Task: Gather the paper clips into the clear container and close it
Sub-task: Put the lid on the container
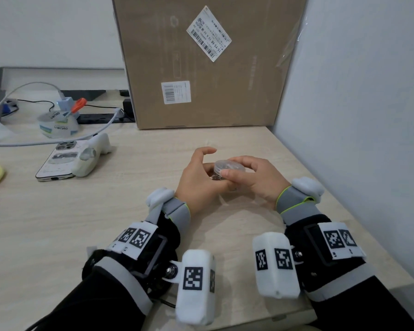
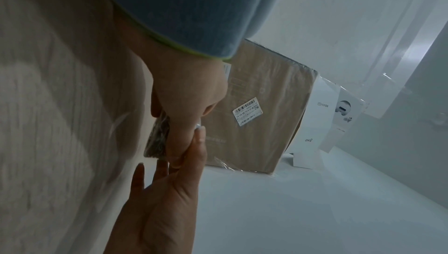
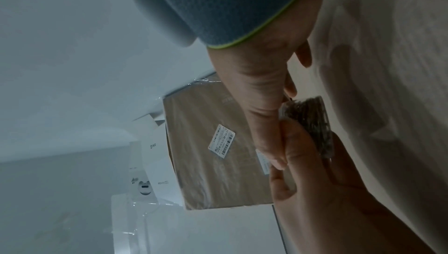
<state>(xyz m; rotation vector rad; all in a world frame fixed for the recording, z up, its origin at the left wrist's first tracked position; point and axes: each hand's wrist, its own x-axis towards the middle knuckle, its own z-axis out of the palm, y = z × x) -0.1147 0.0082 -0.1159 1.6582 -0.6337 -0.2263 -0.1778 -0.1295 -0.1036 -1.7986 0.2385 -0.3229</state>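
Wrist bands nearest. Left hand cupping clear container just above counter, paper clips inside. Right hand gripping lid from above, flat, directly over container mouth; seating judged unfinished. Cardboard box beyond container, wall behind.

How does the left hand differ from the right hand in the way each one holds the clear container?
The left hand supports the clear container from the side and below, while the right hand lies over its top, thumb at the near rim. The left hand's index finger is lifted free; the right hand's fingers curl round the lid. Both hands hold the same container, with paper clips inside, above the table.
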